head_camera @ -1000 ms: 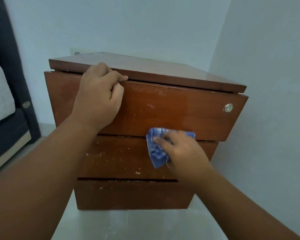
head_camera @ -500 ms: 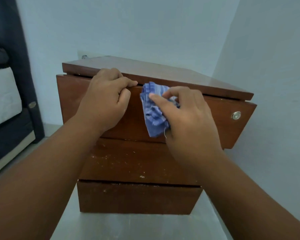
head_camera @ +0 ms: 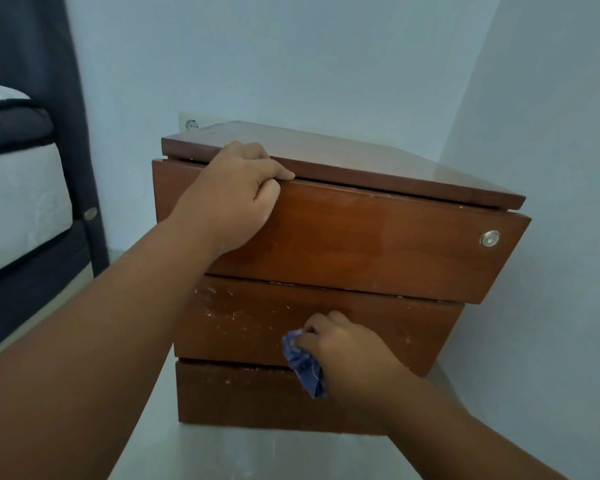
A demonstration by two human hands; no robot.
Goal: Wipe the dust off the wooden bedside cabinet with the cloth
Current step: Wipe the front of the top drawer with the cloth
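Note:
The wooden bedside cabinet (head_camera: 378,237) stands in the room's corner, with three drawer fronts and a round metal lock at the top drawer's right end. My left hand (head_camera: 232,199) grips the upper edge of the top drawer front, fingers curled over it under the cabinet top. My right hand (head_camera: 347,355) holds a crumpled blue cloth (head_camera: 303,365) and presses it against the lower part of the middle drawer front, near the gap above the bottom drawer. White specks and scuffs mark the middle and bottom fronts.
A bed with a white mattress (head_camera: 18,199) and dark frame stands at the left. A wall socket (head_camera: 192,124) sits behind the cabinet's back left corner. The right wall (head_camera: 551,168) runs close beside the cabinet. Pale floor (head_camera: 250,455) lies in front.
My right hand went with the cloth from the middle drawer up to the top drawer's upper edge, then down to the lower part of the middle drawer. My left hand kept its grip.

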